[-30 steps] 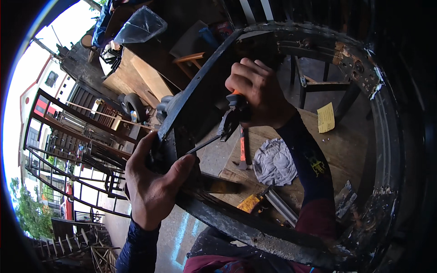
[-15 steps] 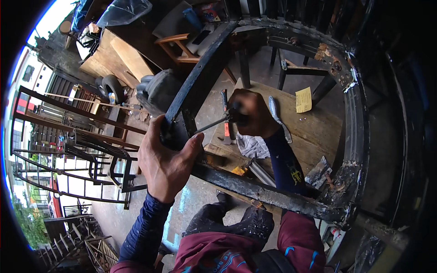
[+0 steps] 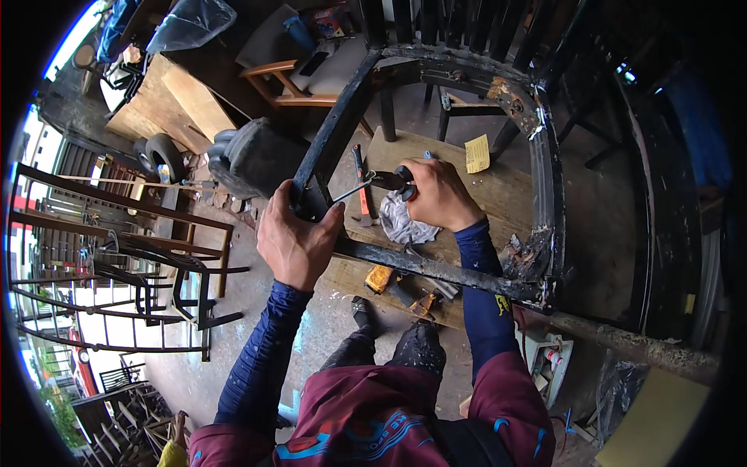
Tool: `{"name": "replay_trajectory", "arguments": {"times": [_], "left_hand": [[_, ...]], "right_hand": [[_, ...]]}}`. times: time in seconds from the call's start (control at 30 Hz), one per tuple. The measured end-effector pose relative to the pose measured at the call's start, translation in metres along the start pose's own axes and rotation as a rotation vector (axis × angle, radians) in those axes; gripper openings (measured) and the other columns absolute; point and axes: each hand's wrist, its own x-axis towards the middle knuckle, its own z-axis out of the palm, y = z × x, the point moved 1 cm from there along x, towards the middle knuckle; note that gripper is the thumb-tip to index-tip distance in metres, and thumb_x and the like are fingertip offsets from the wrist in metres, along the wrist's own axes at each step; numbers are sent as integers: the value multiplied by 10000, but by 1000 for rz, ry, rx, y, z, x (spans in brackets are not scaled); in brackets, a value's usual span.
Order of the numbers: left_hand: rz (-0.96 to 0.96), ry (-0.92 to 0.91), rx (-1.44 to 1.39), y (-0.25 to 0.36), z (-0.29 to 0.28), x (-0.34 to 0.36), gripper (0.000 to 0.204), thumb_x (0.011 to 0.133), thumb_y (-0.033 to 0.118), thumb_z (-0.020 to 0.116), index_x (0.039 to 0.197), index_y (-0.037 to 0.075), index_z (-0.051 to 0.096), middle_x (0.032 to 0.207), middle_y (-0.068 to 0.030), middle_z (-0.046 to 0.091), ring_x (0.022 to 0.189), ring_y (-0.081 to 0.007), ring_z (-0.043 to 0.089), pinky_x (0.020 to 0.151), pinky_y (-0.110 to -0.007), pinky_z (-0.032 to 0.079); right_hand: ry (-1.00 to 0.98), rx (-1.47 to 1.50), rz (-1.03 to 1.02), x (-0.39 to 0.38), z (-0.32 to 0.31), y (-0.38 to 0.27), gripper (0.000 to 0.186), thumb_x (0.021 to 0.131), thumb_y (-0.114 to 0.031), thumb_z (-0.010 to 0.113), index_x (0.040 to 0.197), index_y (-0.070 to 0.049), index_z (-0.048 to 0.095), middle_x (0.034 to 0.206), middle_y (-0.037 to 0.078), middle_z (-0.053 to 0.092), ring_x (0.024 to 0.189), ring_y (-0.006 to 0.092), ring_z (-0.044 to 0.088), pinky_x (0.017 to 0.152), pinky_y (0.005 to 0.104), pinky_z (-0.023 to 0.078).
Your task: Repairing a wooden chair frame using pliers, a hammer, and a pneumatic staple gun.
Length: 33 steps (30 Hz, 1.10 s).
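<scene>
My left hand is wrapped round the near left corner of a black wooden chair frame, thumb and fingers against the joint. My right hand, inside the frame's opening, is closed on black-handled pliers. From their jaws a thin metal rod slants down to the corner beside my left thumb; its far end is hidden there. Beneath the frame stands a wooden bench bearing a hammer with a red and black handle and a crumpled whitish rag.
A yellow sanding sheet or paper lies on the bench. Yellow and black tools rest at its near edge. Dark chair frames stand at left, a black bundle beyond my left hand, and a cushioned armchair at the back.
My view has shifted, so the chair frame sits further left and looks smaller. My right hand has turned, and the pliers' handles now show. The left hand keeps its hold on the corner.
</scene>
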Motion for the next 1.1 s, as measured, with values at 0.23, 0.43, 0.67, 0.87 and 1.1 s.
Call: {"name": "replay_trajectory", "arguments": {"times": [0.23, 0.43, 0.67, 0.87, 1.1], "left_hand": [[-29, -23, 9, 2, -2, -2, 785, 706, 479, 828, 1342, 65, 629, 1173, -199, 705, 1083, -365, 681, 962, -446, 527], [-26, -5, 30, 5, -1, -4, 715, 691, 401, 794, 1293, 51, 633, 1091, -178, 700, 1050, -364, 666, 928, -456, 522], [-33, -10, 30, 1, 3, 1, 738, 703, 429, 789, 1316, 51, 628, 1137, -197, 702, 1046, -367, 680, 949, -464, 521], [-35, 8, -17, -2, 3, 0, 746, 691, 415, 821, 1309, 38, 642, 1134, -214, 705, 1046, -379, 684, 947, -456, 528], [-26, -60, -195, -8, 2, 1, 776, 725, 373, 863, 1316, -57, 603, 1041, -165, 723, 936, -219, 689, 858, -352, 555]], "right_hand": [[-517, 288, 386, -17, 6, 28, 442, 752, -190, 785, 1123, 17, 662, 1008, 172, 655, 961, 291, 647, 862, 381, 510], [-490, 114, 154, -10, 2, 25, 414, 836, -199, 760, 1172, 16, 652, 962, 254, 699, 870, 386, 695, 801, 419, 541], [-186, 253, 215, -19, 16, -3, 545, 930, -195, 710, 1425, -63, 525, 1067, 241, 719, 902, 391, 726, 844, 433, 565], [472, 105, -106, -13, 57, 53, 627, 860, -25, 699, 1441, -33, 464, 1470, 217, 498, 1394, 430, 455, 1151, 479, 380], [857, -64, -530, 69, 82, 83, 765, 803, -72, 857, 1467, -174, 492, 1548, 189, 417, 1454, 478, 375, 1147, 547, 416]]}}
